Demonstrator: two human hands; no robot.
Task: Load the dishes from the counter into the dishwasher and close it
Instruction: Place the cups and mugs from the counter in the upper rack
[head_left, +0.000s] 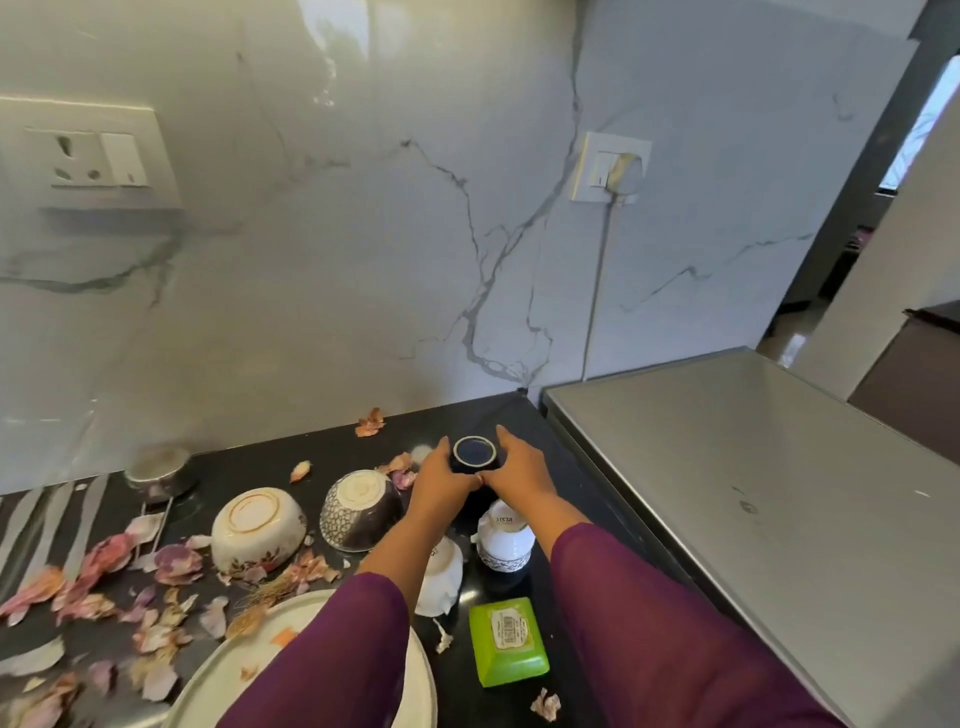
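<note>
Dark cup (474, 451): sitting upside down on the black desk (249, 465), near the back corner, between both hands.
Left grip (441, 480): curling round the cup's left side, holding it.
Right grip (519, 470): clasping the cup's right side, its thumb meeting the left thumb in front.
Bowls: cream bowl (258, 527) and patterned bowl (358, 509) lying inverted to the left.
White cup (506, 540): standing inverted just in front of the dark cup.
Green box (508, 642): lying near the front edge.
Peelings (104, 561): littering the desk's left part, beside a plate (208, 675).
</note>
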